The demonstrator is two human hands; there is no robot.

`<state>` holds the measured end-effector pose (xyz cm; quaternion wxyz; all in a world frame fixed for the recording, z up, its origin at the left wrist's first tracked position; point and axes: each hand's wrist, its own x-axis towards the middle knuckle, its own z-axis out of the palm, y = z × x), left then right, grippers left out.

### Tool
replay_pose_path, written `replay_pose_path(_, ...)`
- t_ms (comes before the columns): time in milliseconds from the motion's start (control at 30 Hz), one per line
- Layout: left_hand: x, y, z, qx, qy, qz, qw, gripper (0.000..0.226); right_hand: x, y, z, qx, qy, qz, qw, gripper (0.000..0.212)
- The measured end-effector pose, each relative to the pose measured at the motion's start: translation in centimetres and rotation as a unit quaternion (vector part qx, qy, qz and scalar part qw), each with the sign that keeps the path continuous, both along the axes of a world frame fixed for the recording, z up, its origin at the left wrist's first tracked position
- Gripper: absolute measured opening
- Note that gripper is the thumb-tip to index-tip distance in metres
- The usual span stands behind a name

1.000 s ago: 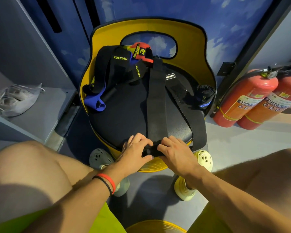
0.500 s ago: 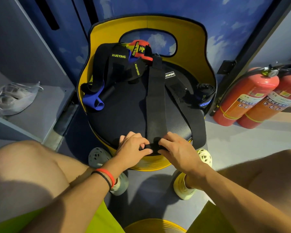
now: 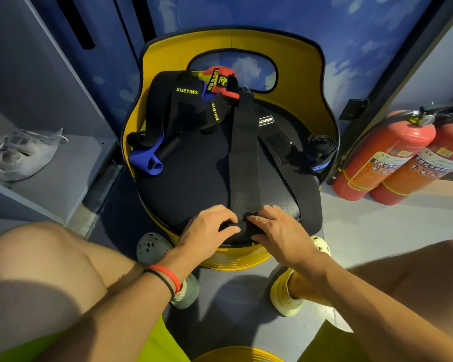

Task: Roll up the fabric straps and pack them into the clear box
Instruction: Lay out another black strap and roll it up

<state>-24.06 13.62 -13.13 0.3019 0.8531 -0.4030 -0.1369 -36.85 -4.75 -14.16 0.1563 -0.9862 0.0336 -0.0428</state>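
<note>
A long black strap (image 3: 243,163) lies straight down the middle of the black seat of a yellow chair (image 3: 314,82). Its near end is a small roll at the seat's front edge. My left hand (image 3: 207,231) and my right hand (image 3: 277,231) both grip that roll, fingers curled over it. More straps lie at the back: black ones marked XUEYING (image 3: 186,100), a red and black one (image 3: 220,79), and a blue one (image 3: 149,163). A finished black roll (image 3: 321,152) sits at the seat's right side. No clear box is in view.
Two red fire extinguishers (image 3: 387,158) lean by the wall at right. A grey shelf (image 3: 63,178) at left holds a clear bag with white shoes (image 3: 24,155). My bare knees and feet in clogs flank the chair base.
The roll at the strap's near end has grown a little thicker as both hands turned it away from me. The other straps have not moved.
</note>
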Motion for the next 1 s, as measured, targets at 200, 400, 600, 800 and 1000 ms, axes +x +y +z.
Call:
replay_pose_path(200,0.6,0.2,-0.8,-0.019,0.054,0.016,0.998,0.035,0.4,-0.2,-0.1,0.137,0.004,-0.087,0.987,0.031)
replay_pose_path(400,1.3,-1.1,-0.4,-0.034,0.167,0.136,0.976,0.028,1.3,1.3,-0.4,0.152,-0.007,-0.18,0.972,0.038)
replay_pose_path(600,1.7,-2.6,-0.6,-0.05,0.201,0.227,0.952,0.019,2.2,2.6,0.1,0.191,-0.044,-0.25,0.948,0.027)
replay_pose_path(800,2.7,-4.4,-0.6,-0.047,0.214,0.273,0.937,0.03,2.1,2.3,0.3,0.218,-0.025,-0.251,0.943,0.046)
replay_pose_path(1000,1.8,-5.3,-0.2,-0.033,0.073,0.284,0.955,0.026,3.1,1.8,1.0,0.248,-0.026,-0.278,0.928,0.046)
